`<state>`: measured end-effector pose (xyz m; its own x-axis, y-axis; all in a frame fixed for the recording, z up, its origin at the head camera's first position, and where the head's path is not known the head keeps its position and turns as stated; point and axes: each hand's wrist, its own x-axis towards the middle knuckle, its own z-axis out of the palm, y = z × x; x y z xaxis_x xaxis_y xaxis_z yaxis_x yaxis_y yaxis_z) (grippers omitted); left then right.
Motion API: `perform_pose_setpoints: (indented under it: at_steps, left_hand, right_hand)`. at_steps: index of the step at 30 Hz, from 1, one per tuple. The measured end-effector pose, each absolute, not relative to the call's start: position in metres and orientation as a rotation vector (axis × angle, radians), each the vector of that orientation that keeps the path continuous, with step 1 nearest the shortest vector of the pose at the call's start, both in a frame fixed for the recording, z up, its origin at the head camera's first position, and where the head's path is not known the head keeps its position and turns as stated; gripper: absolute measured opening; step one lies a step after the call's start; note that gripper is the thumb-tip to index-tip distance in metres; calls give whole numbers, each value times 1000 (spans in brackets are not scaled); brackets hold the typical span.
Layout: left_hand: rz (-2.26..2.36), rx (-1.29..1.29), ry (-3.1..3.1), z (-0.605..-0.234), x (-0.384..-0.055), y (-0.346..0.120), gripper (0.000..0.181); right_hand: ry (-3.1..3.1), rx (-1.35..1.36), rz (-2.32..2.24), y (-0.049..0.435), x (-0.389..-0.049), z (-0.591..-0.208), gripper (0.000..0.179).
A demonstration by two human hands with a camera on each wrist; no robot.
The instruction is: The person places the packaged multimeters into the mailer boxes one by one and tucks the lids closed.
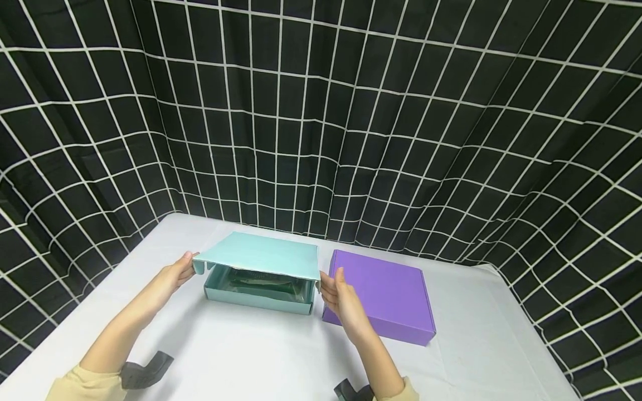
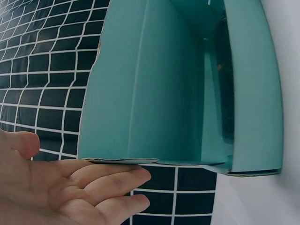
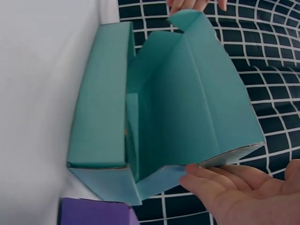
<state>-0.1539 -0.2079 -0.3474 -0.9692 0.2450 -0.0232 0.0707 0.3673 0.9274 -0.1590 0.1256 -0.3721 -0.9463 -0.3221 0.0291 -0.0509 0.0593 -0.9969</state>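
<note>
A teal cardboard box (image 1: 258, 302) stands on the white table with its hinged lid (image 1: 266, 254) partly raised. Inside lies a dark item in clear plastic (image 1: 266, 284); its kind is hard to make out. At the lid's left end, my left hand (image 1: 175, 273) touches the side flap with fairly straight fingers, as the left wrist view shows, the thumb (image 2: 23, 143) held apart. On the opposite end, my right hand (image 3: 225, 187) rests its extended fingers against the other flap. In the head view the right thumb (image 1: 340, 275) points up.
A closed purple box (image 1: 386, 295) lies just right of the teal box, partly behind my right forearm. The white table (image 1: 251, 356) reaches back to a black curtain with a white grid (image 1: 311, 139). Dark grey wrist mounts (image 1: 145, 372) sit on both forearms.
</note>
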Motion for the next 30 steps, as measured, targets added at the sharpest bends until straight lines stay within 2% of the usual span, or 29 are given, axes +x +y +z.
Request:
perform_pose_setpoints:
  at_steps: [30]
  left_hand:
    - [1695,258,2360,-381,-138,-215,67]
  right_hand:
    - [2086,-514,-2024,123,-147,-413,67]
